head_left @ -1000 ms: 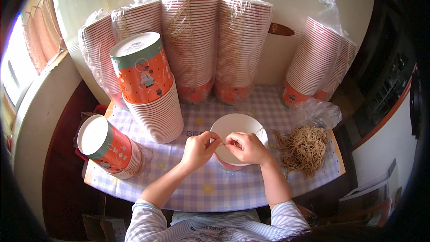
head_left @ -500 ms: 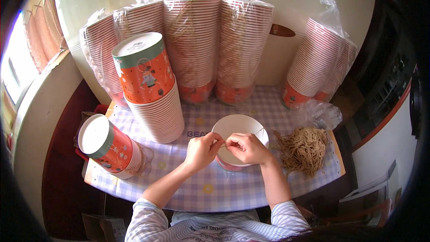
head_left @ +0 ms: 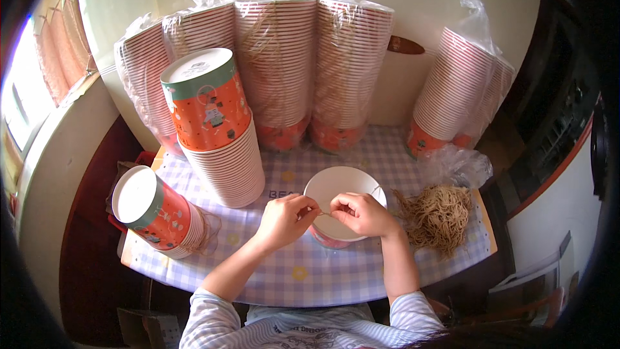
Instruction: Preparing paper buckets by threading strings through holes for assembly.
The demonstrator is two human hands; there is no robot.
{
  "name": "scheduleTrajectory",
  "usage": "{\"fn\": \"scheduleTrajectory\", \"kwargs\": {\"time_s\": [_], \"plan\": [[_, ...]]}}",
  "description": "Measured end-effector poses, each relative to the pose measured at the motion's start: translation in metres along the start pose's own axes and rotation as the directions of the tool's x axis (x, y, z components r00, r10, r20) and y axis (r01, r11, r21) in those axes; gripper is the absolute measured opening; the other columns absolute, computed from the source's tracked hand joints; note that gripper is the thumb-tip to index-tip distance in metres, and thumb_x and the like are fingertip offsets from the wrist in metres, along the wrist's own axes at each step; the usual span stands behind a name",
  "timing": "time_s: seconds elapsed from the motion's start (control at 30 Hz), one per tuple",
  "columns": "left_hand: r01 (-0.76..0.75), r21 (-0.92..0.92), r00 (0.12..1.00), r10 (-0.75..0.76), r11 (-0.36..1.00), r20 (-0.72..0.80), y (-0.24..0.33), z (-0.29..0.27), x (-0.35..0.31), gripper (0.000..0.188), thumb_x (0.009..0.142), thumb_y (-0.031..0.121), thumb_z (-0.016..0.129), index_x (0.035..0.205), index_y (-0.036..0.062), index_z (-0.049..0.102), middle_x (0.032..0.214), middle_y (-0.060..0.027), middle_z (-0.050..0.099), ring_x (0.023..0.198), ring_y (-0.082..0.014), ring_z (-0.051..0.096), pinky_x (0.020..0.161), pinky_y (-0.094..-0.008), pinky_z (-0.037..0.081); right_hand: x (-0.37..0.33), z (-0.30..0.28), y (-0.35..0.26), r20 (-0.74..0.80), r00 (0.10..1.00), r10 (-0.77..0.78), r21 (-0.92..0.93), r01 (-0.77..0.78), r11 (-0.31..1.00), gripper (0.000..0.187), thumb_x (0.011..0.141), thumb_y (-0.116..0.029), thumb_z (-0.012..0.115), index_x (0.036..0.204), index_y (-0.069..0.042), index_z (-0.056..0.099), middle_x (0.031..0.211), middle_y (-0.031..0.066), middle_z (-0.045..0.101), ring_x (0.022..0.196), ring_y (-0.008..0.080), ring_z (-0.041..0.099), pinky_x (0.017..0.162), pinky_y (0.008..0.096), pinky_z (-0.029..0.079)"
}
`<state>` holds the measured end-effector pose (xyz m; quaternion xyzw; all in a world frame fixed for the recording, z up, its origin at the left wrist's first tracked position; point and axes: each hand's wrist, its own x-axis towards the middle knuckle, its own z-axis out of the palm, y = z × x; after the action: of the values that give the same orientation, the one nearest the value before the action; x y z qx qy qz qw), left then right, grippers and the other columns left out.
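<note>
A white-lined paper bucket point(head_left: 341, 182) stands upright with its mouth up, in front of me. Over its near rim, my left hand point(head_left: 283, 221) pinches one part of a thin tan string point(head_left: 325, 213). My right hand point(head_left: 365, 214) pinches the string a short way to the right, and a small length runs between the two. What lies inside the fingertips is hidden. At the bucket's right inner rim a bit of string shows. Right of the bucket lies a tangled heap of tan strings point(head_left: 439, 216).
Upside-down bucket stacks stand at the left: a tall one point(head_left: 210, 113) and a short one point(head_left: 165, 210) with string loops beside it. Several plastic-wrapped bucket stacks point(head_left: 274, 64) line the wall, others point(head_left: 455, 87) stand far right. Crumpled clear plastic point(head_left: 458, 165) lies behind the string heap.
My hands have drawn slightly apart, the left one shifting left and the right one right. The string between them now shows more plainly. The bucket looks nearly unmoved.
</note>
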<state>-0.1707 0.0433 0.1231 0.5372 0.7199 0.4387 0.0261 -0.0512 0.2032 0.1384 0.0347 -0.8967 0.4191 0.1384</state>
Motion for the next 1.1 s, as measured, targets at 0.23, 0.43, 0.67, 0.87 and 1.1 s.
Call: {"fn": "scheduleTrajectory", "kwargs": {"time_s": [0.23, 0.43, 0.67, 0.87, 1.1], "plan": [[-0.129, -0.001, 0.989, 0.129, 0.992, -0.075, 0.005, -0.003, 0.0, 0.018, 0.07, 0.014, 0.068, 0.086, 0.0084, 0.065, 0.088, -0.0054, 0.056, 0.065, -0.0196, 0.059, 0.055, -0.0299, 0.049, 0.001, 0.005, 0.001, -0.005, 1.0, 0.006, 0.08, -0.005, 0.997, 0.008, 0.08, -0.007, 0.059, 0.084, -0.001, 0.055, 0.075, 0.0081, 0.061, 0.068, 0.0161, 0.059, 0.061, 0.0278, 0.046], [-0.185, -0.004, 0.983, 0.184, 0.983, -0.021, -0.001, 0.001, -0.001, 0.015, 0.067, 0.011, 0.069, 0.081, 0.0088, 0.065, 0.083, -0.0045, 0.056, 0.069, -0.0213, 0.059, 0.061, -0.0312, 0.05, 0.001, 0.006, 0.001, -0.005, 1.0, -0.003, 0.119, 0.003, 0.993, 0.011, 0.08, -0.008, 0.059, 0.088, -0.002, 0.056, 0.076, 0.0097, 0.062, 0.069, 0.019, 0.061, 0.061, 0.0299, 0.047], [-0.118, -0.024, 0.991, 0.117, 0.993, -0.063, 0.005, -0.004, -0.001, 0.011, 0.066, 0.008, 0.068, 0.076, 0.0077, 0.063, 0.082, -0.0046, 0.057, 0.071, -0.0219, 0.06, 0.061, -0.0315, 0.05, 0.002, 0.008, 0.004, -0.117, 0.987, -0.11, -0.005, 0.11, 0.994, 0.008, 0.074, -0.007, 0.062, 0.08, -0.003, 0.06, 0.075, 0.0084, 0.061, 0.068, 0.0187, 0.06, 0.059, 0.0292, 0.046], [-0.127, -0.035, 0.991, 0.125, 0.991, -0.046, 0.004, -0.004, 0.0, 0.01, 0.065, 0.006, 0.067, 0.074, 0.0071, 0.061, 0.081, -0.0046, 0.057, 0.071, -0.0225, 0.059, 0.061, -0.0316, 0.05, 0.004, 0.009, -0.001, -0.176, 0.975, -0.139, 0.039, 0.148, 0.988, 0.004, 0.071, -0.002, 0.062, 0.074, -0.003, 0.059, 0.069, 0.0073, 0.058, 0.062, 0.0188, 0.057, 0.055, 0.0287, 0.044], [-0.078, -0.068, 0.996, 0.075, 0.995, -0.047, 0.003, -0.009, 0.001, 0.01, 0.066, 0.002, 0.067, 0.073, 0.0037, 0.06, 0.08, -0.0048, 0.057, 0.063, -0.0154, 0.054, 0.055, -0.0251, 0.045, -0.002, -0.006, 0.0, -0.249, 0.967, -0.052, 0.118, 0.084, 0.99, 0.007, 0.074, -0.002, 0.059, 0.069, -0.001, 0.055, 0.064, 0.0032, 0.052, 0.057, 0.0089, 0.049, 0.051, 0.0235, 0.038]]}}
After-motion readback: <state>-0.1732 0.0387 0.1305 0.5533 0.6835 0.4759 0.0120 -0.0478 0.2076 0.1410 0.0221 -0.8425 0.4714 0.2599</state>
